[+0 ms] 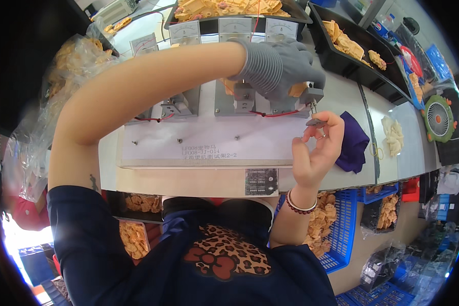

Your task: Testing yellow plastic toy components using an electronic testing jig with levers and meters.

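My left hand, in a grey knitted glove, reaches across to the rightmost test fixture. Its fingers curl over a tan plastic part, most of which the glove hides. Beside that part sits a grey clamp block with a metal rod below it. At the rod's near end is a flat grey metal lever, and my bare right hand pinches it between thumb and fingers. More fixtures stand leftward on the white board, some with red wires. Behind them is a row of analogue meters.
Black trays of tan parts stand at the back and right. A purple cloth lies by my right hand, with a pale glove and a green fan beyond. Bagged parts are at left; a blue crate stands below.
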Action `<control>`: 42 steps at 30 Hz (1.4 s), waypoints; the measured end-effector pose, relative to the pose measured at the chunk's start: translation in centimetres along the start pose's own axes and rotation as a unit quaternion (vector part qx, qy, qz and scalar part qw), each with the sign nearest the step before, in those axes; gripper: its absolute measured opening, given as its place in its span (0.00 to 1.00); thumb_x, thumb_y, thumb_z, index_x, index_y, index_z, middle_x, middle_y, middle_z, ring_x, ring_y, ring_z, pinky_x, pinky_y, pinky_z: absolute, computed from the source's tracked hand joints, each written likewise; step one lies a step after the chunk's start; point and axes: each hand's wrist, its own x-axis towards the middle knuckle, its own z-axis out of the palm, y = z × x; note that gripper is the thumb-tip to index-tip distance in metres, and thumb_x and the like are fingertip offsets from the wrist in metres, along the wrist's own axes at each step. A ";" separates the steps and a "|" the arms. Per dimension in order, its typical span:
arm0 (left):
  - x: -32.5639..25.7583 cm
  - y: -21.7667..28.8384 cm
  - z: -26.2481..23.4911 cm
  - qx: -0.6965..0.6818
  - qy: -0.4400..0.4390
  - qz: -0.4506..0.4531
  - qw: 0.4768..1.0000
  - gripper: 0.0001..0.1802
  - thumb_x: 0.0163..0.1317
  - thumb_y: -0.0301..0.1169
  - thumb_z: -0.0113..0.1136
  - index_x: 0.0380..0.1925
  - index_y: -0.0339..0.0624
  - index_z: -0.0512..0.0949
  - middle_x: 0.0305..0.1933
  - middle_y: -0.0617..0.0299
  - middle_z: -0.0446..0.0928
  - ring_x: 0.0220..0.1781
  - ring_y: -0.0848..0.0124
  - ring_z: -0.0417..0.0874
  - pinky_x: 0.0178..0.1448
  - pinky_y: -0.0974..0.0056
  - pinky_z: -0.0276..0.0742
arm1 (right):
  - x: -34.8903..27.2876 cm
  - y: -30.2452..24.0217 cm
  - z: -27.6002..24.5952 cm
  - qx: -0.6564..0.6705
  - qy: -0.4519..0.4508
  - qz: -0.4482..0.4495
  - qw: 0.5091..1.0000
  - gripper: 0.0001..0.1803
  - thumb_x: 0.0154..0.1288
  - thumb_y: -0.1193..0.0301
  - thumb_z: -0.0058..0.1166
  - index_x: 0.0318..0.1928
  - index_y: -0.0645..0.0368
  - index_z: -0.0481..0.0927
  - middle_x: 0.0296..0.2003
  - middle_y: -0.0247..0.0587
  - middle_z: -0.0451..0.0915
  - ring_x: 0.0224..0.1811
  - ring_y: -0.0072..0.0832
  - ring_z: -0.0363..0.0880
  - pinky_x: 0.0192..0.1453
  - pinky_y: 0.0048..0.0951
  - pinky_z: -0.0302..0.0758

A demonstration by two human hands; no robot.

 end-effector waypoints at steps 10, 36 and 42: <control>-16.3 6.1 -3.5 -0.143 0.329 -0.147 0.922 0.18 0.38 0.21 0.59 0.35 0.34 0.78 0.34 0.54 0.78 0.33 0.62 0.78 0.39 0.62 0.72 | -1.1 0.1 -1.7 -0.298 -0.089 -0.034 0.950 0.12 0.45 0.80 0.57 0.34 0.62 0.76 0.28 0.38 0.74 0.28 0.24 0.70 0.33 0.24 0.68; -17.5 9.6 9.1 -0.126 0.325 -0.457 0.819 0.06 0.48 0.24 0.64 0.26 0.38 0.76 0.31 0.53 0.74 0.33 0.55 0.74 0.40 0.58 0.71 | -2.8 -2.3 4.2 -0.270 -0.189 -0.068 0.942 0.10 0.43 0.79 0.62 0.21 0.56 0.72 0.21 0.37 0.71 0.22 0.36 0.70 0.27 0.33 0.65; -18.5 9.4 10.0 -0.194 0.317 -0.439 0.818 0.05 0.50 0.22 0.62 0.24 0.37 0.74 0.25 0.56 0.69 0.30 0.58 0.72 0.36 0.57 0.68 | -2.7 -2.3 5.2 -0.271 -0.171 -0.088 0.943 0.09 0.44 0.75 0.61 0.26 0.56 0.73 0.21 0.35 0.70 0.22 0.34 0.70 0.27 0.31 0.65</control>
